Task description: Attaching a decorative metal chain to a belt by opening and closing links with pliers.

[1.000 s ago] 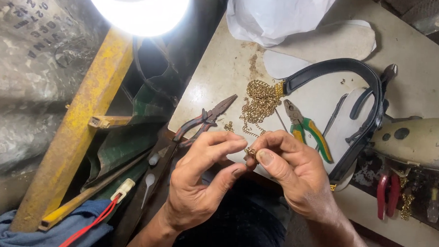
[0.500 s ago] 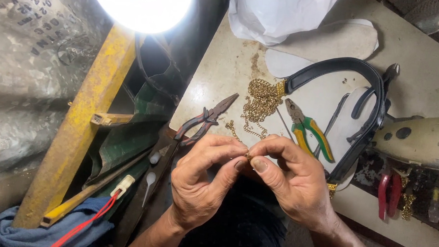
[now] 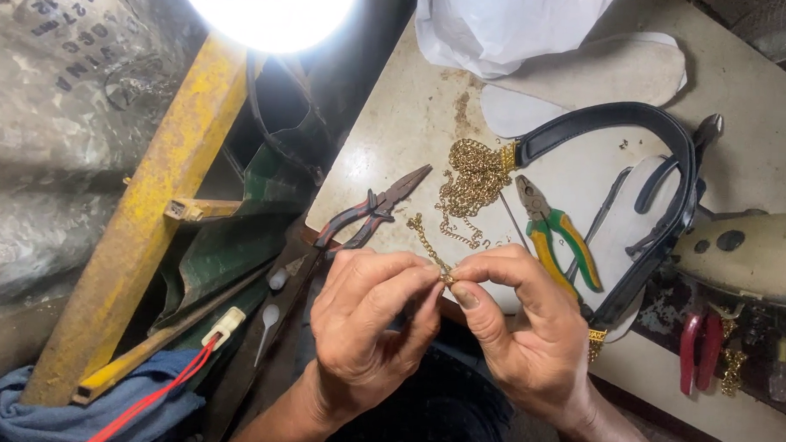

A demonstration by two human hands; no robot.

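A cream worktable is crowded by a white plastic bag, a black leather strap, a heap of gold chain, green-and-yellow pliers and red-handled long-nose pliers overhanging its near-left edge. Over that near edge the left hand and right hand are raised, fingertips met. A short gold chain piece is pinched at its near end between both thumbs and forefingers, the rest trailing onto bare tabletop.
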